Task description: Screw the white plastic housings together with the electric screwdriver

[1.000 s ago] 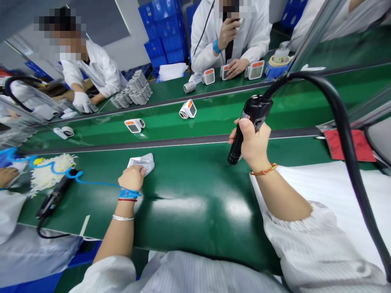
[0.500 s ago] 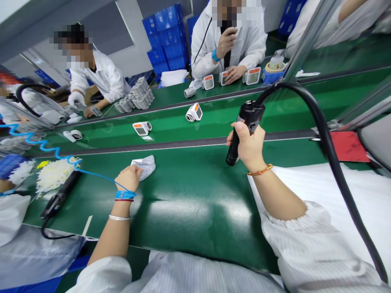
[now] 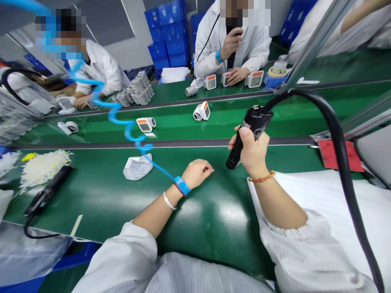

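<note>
My right hand is wrapped round a black electric screwdriver, its tip pointing down just above the green table. To its left, my left hand has its fingers pinched together over the table; whatever they hold is too small to make out. A blue coiled cord runs to the blue band on my left wrist. Further left lies an open white bag of tiny silvery pieces.
White devices with screens stand on the green belt beyond the table. A second black screwdriver and a pile of white and yellow parts lie left. White sheet at right; people in white coats sit opposite.
My left hand has left the bag and moved right, towards the screwdriver. The blue cord now stretches across the view. My right hand keeps its hold, nearly still.
</note>
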### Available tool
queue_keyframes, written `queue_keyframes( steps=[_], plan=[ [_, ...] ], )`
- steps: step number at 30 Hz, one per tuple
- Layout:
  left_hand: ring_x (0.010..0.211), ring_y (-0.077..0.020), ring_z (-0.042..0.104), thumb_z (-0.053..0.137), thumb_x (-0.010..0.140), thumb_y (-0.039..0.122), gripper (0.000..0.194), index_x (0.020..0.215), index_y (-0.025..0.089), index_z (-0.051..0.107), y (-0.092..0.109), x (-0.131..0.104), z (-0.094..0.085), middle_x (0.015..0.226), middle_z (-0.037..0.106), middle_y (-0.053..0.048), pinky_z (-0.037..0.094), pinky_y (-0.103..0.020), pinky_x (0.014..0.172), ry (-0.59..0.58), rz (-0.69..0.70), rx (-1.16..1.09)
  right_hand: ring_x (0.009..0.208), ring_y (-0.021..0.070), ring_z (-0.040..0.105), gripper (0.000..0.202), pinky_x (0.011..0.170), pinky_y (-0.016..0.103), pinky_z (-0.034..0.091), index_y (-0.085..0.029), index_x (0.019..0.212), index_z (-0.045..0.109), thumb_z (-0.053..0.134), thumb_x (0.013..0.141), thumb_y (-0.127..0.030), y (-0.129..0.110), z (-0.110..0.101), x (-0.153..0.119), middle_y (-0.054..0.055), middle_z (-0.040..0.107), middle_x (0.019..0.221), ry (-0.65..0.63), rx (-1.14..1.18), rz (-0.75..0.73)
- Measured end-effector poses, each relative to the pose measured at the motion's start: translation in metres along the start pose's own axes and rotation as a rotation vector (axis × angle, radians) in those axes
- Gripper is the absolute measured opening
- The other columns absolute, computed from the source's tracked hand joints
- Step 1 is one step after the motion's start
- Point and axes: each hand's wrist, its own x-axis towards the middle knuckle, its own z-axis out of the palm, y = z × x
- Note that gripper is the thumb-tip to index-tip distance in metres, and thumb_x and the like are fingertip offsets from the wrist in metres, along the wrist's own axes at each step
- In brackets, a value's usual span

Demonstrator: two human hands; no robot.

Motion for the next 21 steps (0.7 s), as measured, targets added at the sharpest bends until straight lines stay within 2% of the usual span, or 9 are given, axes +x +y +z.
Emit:
queue_keyframes(
  steps=[2, 5, 9, 15, 21],
  plan=[
    [0.064, -0.0118, 0.057, 0.061, 0.079, 0.023, 0.011, 0.071, 0.017, 0.062, 0.006, 0.006, 0.019, 0.068, 0.063, 0.0, 0.044, -0.023, 0.063, -0.028, 0.008, -0.08, 0.038, 0.0134, 0.051, 0.046, 0.036, 0.024, 0.04, -0.018, 0.076, 0.053, 0.064, 0.066, -0.062, -0.001, 0.0, 0.0, -0.002, 0.054, 0.049, 0.004, -0.001, 0.006],
    [0.059, -0.01, 0.054, 0.064, 0.078, 0.025, 0.011, 0.071, 0.017, 0.06, 0.002, 0.002, 0.031, 0.064, 0.06, 0.002, 0.044, -0.022, 0.06, -0.039, -0.032, -0.18, 0.038, 0.014, 0.05, 0.046, 0.035, 0.024, 0.04, -0.017, 0.075, 0.053, 0.064, 0.066, -0.061, 0.0, -0.001, 0.0, -0.002, 0.054, 0.048, 0.006, 0.0, 0.009],
    [0.061, -0.0093, 0.056, 0.065, 0.076, 0.025, 0.014, 0.086, 0.019, 0.056, -0.007, -0.005, 0.031, 0.069, 0.063, 0.003, 0.047, -0.022, 0.061, -0.02, -0.096, -0.332, 0.039, 0.0139, 0.05, 0.044, 0.037, 0.025, 0.04, -0.018, 0.076, 0.054, 0.062, 0.068, -0.06, -0.002, 0.001, -0.001, -0.001, 0.055, 0.05, 0.004, 0.076, 0.012],
    [0.074, -0.013, 0.058, 0.067, 0.075, 0.025, 0.024, 0.095, 0.02, 0.054, -0.01, -0.003, 0.03, 0.073, 0.063, 0.002, 0.049, -0.026, 0.07, -0.005, 0.006, -0.271, 0.041, 0.0147, 0.051, 0.053, 0.039, 0.027, 0.042, -0.019, 0.078, 0.054, 0.049, 0.068, -0.071, -0.018, 0.007, -0.009, -0.001, 0.054, 0.051, 0.037, 0.22, 0.071],
    [0.075, -0.0123, 0.062, 0.061, 0.079, 0.022, 0.023, 0.101, 0.021, 0.053, -0.012, -0.002, 0.027, 0.08, 0.066, 0.001, 0.049, -0.026, 0.073, -0.018, 0.051, -0.279, 0.04, 0.0164, 0.049, 0.051, 0.036, 0.029, 0.04, -0.02, 0.075, 0.056, 0.05, 0.067, -0.07, -0.025, 0.011, -0.011, 0.001, 0.053, 0.05, 0.018, 0.227, 0.059]
  ],
)
